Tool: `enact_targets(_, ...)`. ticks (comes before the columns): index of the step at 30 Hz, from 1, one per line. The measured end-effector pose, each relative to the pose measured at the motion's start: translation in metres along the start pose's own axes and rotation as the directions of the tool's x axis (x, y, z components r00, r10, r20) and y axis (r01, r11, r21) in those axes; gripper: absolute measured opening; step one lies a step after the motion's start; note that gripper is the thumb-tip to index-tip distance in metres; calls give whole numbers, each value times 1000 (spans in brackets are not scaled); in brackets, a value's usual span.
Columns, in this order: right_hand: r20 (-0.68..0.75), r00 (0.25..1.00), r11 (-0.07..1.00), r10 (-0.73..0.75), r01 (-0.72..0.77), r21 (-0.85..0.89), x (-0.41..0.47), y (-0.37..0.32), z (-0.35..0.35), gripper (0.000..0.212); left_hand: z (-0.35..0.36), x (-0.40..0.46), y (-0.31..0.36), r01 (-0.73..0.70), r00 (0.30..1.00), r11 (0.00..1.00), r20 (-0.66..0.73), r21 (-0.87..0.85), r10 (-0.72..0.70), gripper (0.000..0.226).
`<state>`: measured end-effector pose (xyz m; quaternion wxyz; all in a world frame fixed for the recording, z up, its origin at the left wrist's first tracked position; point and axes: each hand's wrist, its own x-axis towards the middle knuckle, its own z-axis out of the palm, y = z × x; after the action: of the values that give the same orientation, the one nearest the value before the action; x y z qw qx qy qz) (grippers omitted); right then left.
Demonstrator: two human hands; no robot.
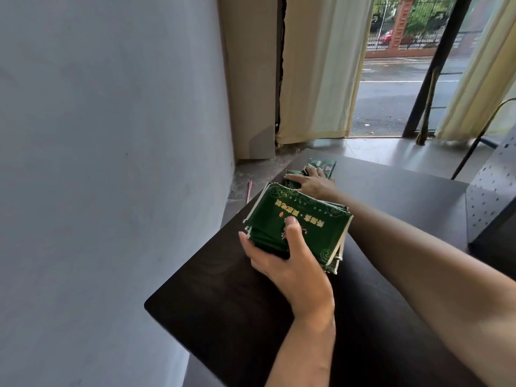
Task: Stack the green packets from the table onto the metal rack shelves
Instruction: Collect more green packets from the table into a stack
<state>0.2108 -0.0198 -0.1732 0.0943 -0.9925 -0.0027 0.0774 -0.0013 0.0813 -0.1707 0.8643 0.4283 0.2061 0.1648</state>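
A stack of green packets (pixel 304 219) with gold print sits in my left hand (pixel 287 263), held just above the dark table (pixel 212 297). My thumb presses on the top packet and my fingers curl under the stack. Farther back, my right hand (pixel 312 182) reaches across and lies on more green packets (pixel 324 164) at the table's far left corner, fingers spread over them. Whether it grips them I cannot tell. The grey perforated side panel of the metal rack (pixel 491 191) stands at the right edge.
A pale wall (pixel 111 163) runs close along the table's left side. Behind the table hang cream curtains (pixel 321 65) beside a glass door to the street. A thin curved metal frame (pixel 480 135) stands at the right, behind the rack.
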Motion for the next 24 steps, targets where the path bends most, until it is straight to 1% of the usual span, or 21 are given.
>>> enact_targets(3, -1, 1000, 1000, -30, 30, 1, -21, 13, -1, 69, 1, -2, 3, -3, 1000, 1000, 20, -29, 3, 81)
enact_targets(6, -17, 997, 996, -80, 81, 23, -67, 30, 4, 71, 1, -3, 4, 0, 999, 999, 49, -43, 2, 84)
enact_targets(8, -45, 995, 996, -88, 89, 18, -99, 39, 12, 68, 1, -1, 5, -6, 998, 999, 57, -51, 9, 85)
enact_targets(10, -65, 996, 998, -62, 64, 17, -141, 50, 20, 69, 1, -5, 7, 1, 994, 998, 110, -58, 5, 78)
enact_targets(13, -57, 998, 998, -33, 36, 44, -214, 59, 26, 82, 2, -8, 6, 53, 971, 998, 236, -20, -47, 61)
enact_targets(14, -53, 998, 998, -28, 30, 47, -242, 64, 27, 82, 3, -12, 5, 73, 955, 997, 288, 22, -76, 58)
enact_targets(16, -57, 998, 998, -23, 27, 58, -291, 73, 28, 75, 8, -20, 1, 104, 906, 988, 398, 112, -141, 52)
enact_targets(18, -55, 998, 996, -22, 26, 83, -331, 86, 32, 68, 10, -36, -2, 127, 840, 972, 499, 200, -212, 55)
enact_targets(20, -69, 997, 995, -27, 33, 93, -365, 101, 36, 70, 9, -58, -6, 134, 769, 952, 577, 277, -276, 63)
enact_targets(22, -74, 997, 997, -23, 29, 76, -395, 118, 38, 75, 6, -83, -11, 133, 713, 936, 624, 326, -319, 64)
enact_targets(24, -47, 999, 999, -14, 15, 38, -420, 136, 36, 76, 5, -103, -17, 128, 656, 922, 666, 365, -355, 64)
